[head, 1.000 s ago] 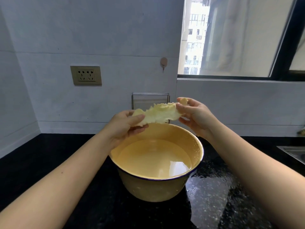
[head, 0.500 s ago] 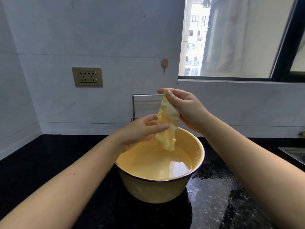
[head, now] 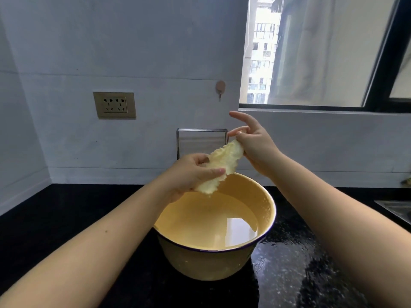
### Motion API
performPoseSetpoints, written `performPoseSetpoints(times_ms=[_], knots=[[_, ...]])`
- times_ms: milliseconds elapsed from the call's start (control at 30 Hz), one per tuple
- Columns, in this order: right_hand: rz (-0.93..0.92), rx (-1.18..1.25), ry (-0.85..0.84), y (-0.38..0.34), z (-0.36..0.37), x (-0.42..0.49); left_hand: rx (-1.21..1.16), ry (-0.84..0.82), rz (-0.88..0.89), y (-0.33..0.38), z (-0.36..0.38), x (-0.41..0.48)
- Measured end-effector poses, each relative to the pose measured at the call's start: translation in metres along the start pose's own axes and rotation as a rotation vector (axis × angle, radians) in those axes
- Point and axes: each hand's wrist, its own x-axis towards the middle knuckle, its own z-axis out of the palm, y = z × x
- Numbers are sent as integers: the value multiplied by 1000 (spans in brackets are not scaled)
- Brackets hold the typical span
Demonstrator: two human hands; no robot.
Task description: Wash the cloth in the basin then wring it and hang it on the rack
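A pale yellow cloth (head: 223, 162), bunched and twisted, is held slanting above the far rim of the yellow basin (head: 265, 232), which holds water. My left hand (head: 189, 173) grips the cloth's lower end. My right hand (head: 251, 143) pinches its upper end between thumb and lower fingers, with the index finger stretched out. A small metal wire rack (head: 201, 130) stands against the wall right behind the cloth and hands, partly hidden by them.
The basin stands on a black countertop (head: 66, 210), wet with splashes to the right of the basin. A wall socket (head: 114, 105) and a wall hook (head: 220, 87) are on the back wall. A window (head: 311, 52) is upper right; a steel sink edge (head: 398, 207) is far right.
The cloth hung down from my right hand alone half a second ago; now my left hand has taken its lower end again and it is stretched on a slant between both hands.
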Motion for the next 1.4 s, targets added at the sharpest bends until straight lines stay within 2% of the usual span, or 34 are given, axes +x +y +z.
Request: performPoseSetpoints(times_ms=[100, 200, 367, 500, 633, 767, 867, 967, 1133, 1233, 1400], knots=[[-10, -2, 47, 6, -7, 10, -132, -38, -102, -1, -11, 4], [7, 7, 70, 12, -14, 18, -254, 8, -134, 2, -25, 9], [48, 61, 91, 22, -21, 30, -388, 177, -66, 5, -43, 26], [114, 206, 26, 27, -22, 39, -429, 330, 30, 14, -53, 48], [124, 156, 24, 36, -19, 61, -313, 430, 126, 15, -64, 79], [106, 118, 168, 37, -10, 89, -146, 547, 247, 15, -76, 106], [116, 47, 216, 42, 2, 107, -8, 656, 294, 16, -85, 127], [94, -58, 257, 48, 12, 120, 80, 721, 311, 13, -93, 144], [88, -226, 338, 61, 20, 136, 251, 737, 308, 4, -94, 164], [91, -301, 332, 67, 22, 139, 336, 767, 298, -2, -93, 171], [139, -416, 294, 64, 21, 134, 336, 767, 211, 2, -93, 168]])
